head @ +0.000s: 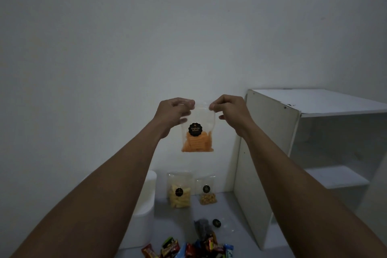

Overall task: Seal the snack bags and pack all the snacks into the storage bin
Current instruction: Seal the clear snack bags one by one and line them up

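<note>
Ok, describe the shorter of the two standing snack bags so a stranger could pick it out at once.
Start at the white shelf unit on the right. Just left of its side panel, two clear bags stand against the wall. Yours is the shorter bag, nearer the shelf and holding brownish nuggets, not the taller bag of pale yellow sticks.

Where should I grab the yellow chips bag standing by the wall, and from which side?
Pinch the yellow chips bag by its empty clear top, coming from above. It stands upright with the chips settled low, and the white bin and a smaller bag flank its sides.
</note>
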The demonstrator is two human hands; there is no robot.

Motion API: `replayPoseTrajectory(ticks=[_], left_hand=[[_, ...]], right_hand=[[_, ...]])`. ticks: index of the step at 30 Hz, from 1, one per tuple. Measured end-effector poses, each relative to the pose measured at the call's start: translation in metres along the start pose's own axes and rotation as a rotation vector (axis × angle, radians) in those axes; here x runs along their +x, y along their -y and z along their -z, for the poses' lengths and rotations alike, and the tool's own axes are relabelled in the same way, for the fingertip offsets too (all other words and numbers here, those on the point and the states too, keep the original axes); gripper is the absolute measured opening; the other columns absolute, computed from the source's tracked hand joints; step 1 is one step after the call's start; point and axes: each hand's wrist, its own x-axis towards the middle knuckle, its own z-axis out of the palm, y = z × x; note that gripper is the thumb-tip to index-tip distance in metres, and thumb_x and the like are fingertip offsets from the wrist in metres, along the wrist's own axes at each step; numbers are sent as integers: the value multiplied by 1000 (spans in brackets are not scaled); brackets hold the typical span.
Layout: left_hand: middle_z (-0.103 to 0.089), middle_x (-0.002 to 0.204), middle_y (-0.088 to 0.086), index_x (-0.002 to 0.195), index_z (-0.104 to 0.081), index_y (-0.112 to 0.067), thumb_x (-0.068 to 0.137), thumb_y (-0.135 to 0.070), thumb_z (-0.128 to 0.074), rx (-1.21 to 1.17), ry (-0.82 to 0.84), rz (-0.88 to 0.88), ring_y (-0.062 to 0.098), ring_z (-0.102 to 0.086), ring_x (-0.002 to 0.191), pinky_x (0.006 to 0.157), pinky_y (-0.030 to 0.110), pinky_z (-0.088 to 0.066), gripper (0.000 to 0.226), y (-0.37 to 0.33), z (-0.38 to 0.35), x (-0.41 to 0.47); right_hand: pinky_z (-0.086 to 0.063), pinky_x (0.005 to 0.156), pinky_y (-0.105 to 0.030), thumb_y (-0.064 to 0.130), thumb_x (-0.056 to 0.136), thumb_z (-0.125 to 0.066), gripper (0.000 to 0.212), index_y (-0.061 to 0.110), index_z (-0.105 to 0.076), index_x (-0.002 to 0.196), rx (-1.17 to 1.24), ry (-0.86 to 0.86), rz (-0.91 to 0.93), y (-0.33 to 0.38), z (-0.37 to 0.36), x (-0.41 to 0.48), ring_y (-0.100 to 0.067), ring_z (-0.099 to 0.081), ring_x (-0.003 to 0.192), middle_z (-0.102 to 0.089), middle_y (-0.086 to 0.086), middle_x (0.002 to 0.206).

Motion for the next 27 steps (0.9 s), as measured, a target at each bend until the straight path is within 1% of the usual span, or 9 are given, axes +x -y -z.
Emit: replayPoseTrajectory(ticks=[4, 7, 9, 12, 15, 18, 20, 23, 27], left_hand=[[-74, 96, 1, 89, -76, -15, 85, -19, -75, 104, 17, -6, 14, -65, 87, 83, 32, -55, 6, -3, -2, 1], [-76, 93, 6, 87, -77, -12, 84, -18, -75, 194, -7, -64, 15, -65, 85, 83, 34, -55, 7, -5, -1, 5], [-76, 91, 8, 86, -77, -12, 83, -20, -77, 213, -5, -87, 16, -65, 84, 86, 34, -55, 8, -4, -3, 6], [-77, 89, 5, 87, -77, -15, 83, -22, -78, 142, 1, -116, 15, -68, 84, 84, 32, -58, 8, -2, -5, 4], [-75, 90, 7, 95, -74, -5, 87, -18, -74, -10, -1, -67, 17, -70, 87, 81, 32, -60, 15, 0, -1, 4], [-72, 84, 8, 92, -72, 2, 87, -13, -73, 39, -56, -96, 18, -72, 86, 80, 29, -59, 16, 2, 3, 7], [-72, 83, 8, 92, -72, 5, 86, -13, -74, 68, -84, -125, 14, -74, 81, 79, 26, -58, 19, 1, 4, 7], [-75, 84, 9, 91, -75, -1, 85, -17, -77, 67, -29, -142, 18, -75, 85, 82, 29, -59, 17, 0, 2, 6], [-76, 94, 10, 95, -74, -3, 85, -23, -76, -37, 21, -80, 20, -73, 90, 82, 34, -61, 23, 2, 5, 4]], right_hand=[[-55, 72, -32, 11, 83, -68, 8, 5, -72, 86, -30, 67, 0, -3, -1, 2, -13, -67, 84, -75, 1, 93], [-53, 69, -29, 16, 86, -68, 9, 9, -73, 89, -52, 127, 14, -2, -3, 1, -11, -67, 80, -74, 1, 91], [-51, 67, -26, 13, 88, -65, 8, 9, -72, 88, -95, 135, 50, 0, -6, 2, -10, -63, 76, -71, 1, 85], [-45, 65, -20, 7, 90, -62, 10, 7, -70, 86, -154, 102, 97, 4, -7, 4, -8, -58, 70, -67, 1, 78], [-47, 65, -21, 6, 92, -60, 12, 8, -70, 85, -139, 90, 109, 4, -6, 6, -8, -58, 70, -67, 2, 77], [-51, 68, -28, 9, 90, -62, 10, 8, -71, 86, -127, 124, 102, 3, -4, 6, -11, -61, 72, -69, -2, 81], [-51, 67, -28, 15, 89, -65, 10, 7, -72, 89, -128, 143, 96, 4, -6, 6, -10, -61, 73, -71, -4, 84], [-50, 65, -25, 23, 88, -69, 16, 8, -73, 89, -194, 159, 122, 5, -11, 7, -9, -62, 72, -72, -8, 87], [-49, 67, -28, 20, 88, -69, 15, 6, -72, 83, -197, 113, 127, 6, -9, 11, -10, -59, 67, -71, -8, 80]])
